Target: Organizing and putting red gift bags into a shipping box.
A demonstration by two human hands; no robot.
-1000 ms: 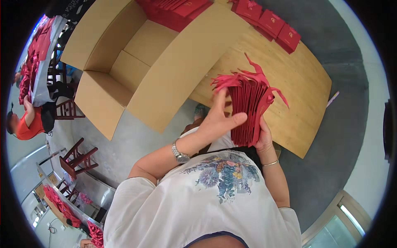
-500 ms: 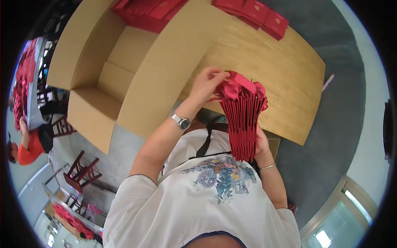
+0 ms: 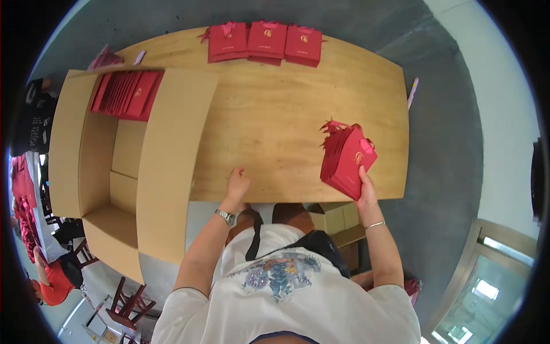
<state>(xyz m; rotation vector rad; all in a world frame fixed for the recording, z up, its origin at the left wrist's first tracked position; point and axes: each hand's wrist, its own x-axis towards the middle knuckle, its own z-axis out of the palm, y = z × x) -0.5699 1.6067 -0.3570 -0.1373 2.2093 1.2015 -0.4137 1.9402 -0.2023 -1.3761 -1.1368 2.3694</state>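
My right hand (image 3: pixel 366 189) grips a stack of red paper gift bags (image 3: pixel 348 160) by its lower right side, the thumb lying on the front bag. The stack is tilted above the right part of the wooden table, its ribbons at the upper end and a gold mark on the front bag. Over the table's near edge, my left hand (image 3: pixel 238 184) has its fingers curled in, with nothing visible in them. A watch sits on my left wrist, a bracelet on my right.
Left of me stands an open cardboard box (image 3: pixel 172 172) with a row of red bags (image 3: pixel 127 94) at its far end. More red bags (image 3: pixel 267 40) lie in stacks along the wooden table's (image 3: pixel 275 114) far edge. A stool (image 3: pixel 130 304) and another person (image 3: pixel 54 281) are at left.
My left hand has come off the ribbons and moved left and down. My right hand has carried the bag stack out over the table, turning the front bag into view. The view has turned.
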